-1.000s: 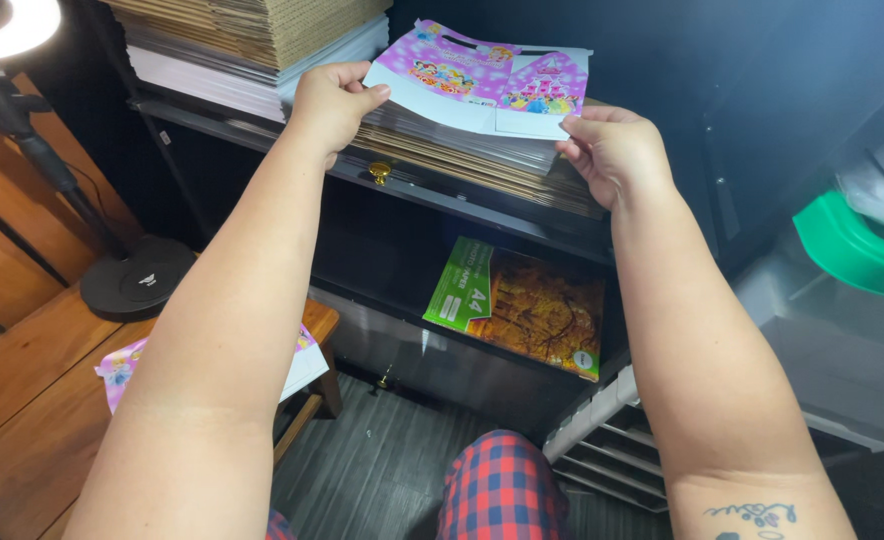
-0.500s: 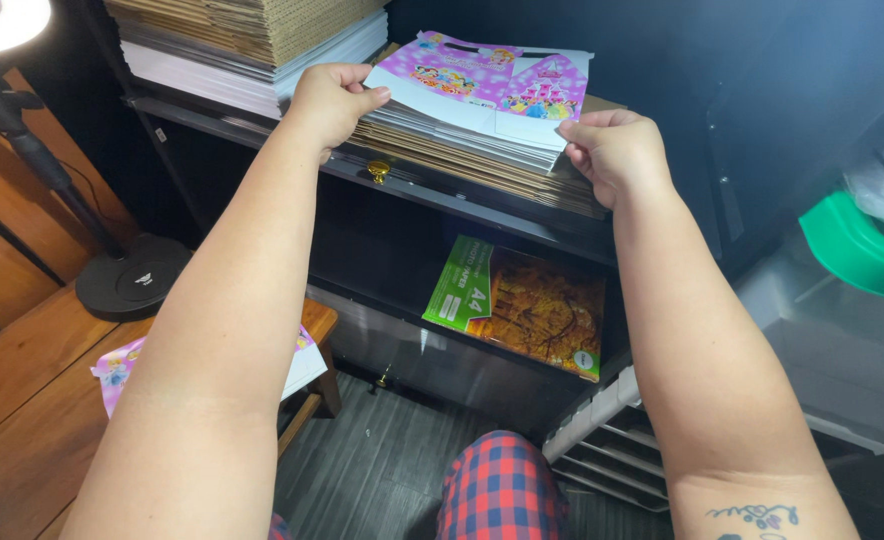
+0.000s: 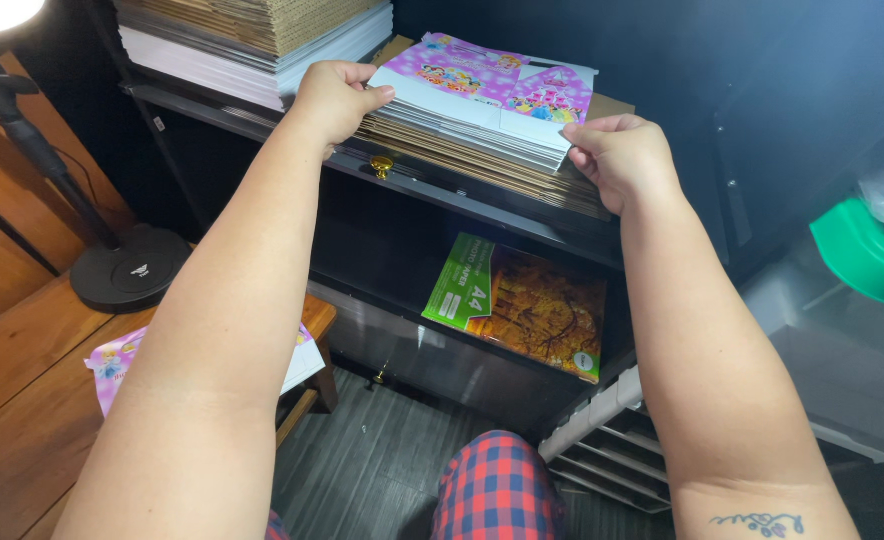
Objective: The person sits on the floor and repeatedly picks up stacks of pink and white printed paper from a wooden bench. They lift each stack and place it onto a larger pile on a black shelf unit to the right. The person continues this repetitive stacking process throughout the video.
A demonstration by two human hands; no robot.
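Flat pink-and-white printed cardboard box blank [image 3: 487, 92] atop a stack of like sheets on the black metal shelf [image 3: 462, 190]. Left hand [image 3: 334, 98] pinching its left corner, right hand [image 3: 624, 158] pinching the right corner. Brown corrugated cardboard pile [image 3: 262, 22] left of the blank. Green-and-brown paper ream [image 3: 517, 303] below it.

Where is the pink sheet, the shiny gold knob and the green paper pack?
pink sheet [image 3: 482, 85], head view, printed top face.
gold knob [image 3: 382, 163], head view, round front.
green paper pack [image 3: 462, 285], head view, green left end.
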